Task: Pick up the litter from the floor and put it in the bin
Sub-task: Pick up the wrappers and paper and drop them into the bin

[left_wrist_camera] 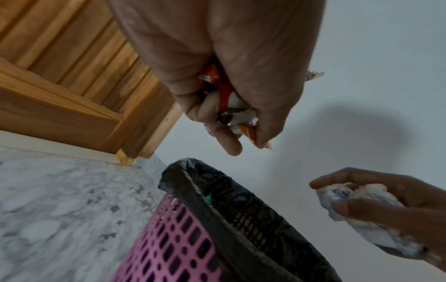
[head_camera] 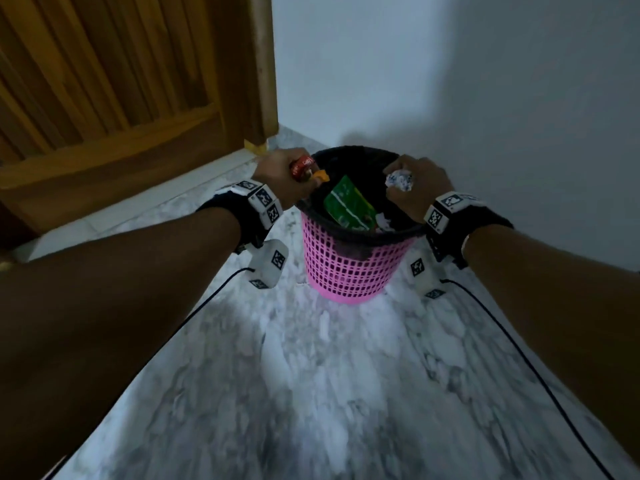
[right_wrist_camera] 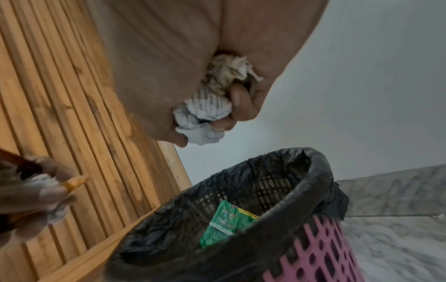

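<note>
A pink lattice bin (head_camera: 349, 268) with a black liner (head_camera: 356, 157) stands on the marble floor by the white wall. My left hand (head_camera: 291, 174) grips a crumpled red and orange wrapper (head_camera: 304, 168) over the bin's left rim; the left wrist view shows the wrapper (left_wrist_camera: 231, 106) bunched in my curled fingers. My right hand (head_camera: 412, 181) grips a ball of crumpled white paper (head_camera: 400, 180) over the right rim, and the right wrist view shows that paper ball (right_wrist_camera: 212, 106) squeezed in my fist. A green packet (head_camera: 349, 204) lies inside the bin, with white scraps beside it.
A wooden door (head_camera: 114, 91) stands close to the left of the bin. The white wall (head_camera: 485, 81) runs behind and to the right. Grey marble floor (head_camera: 311, 393) stretches from the bin toward me. Black cables trail from both wrist units.
</note>
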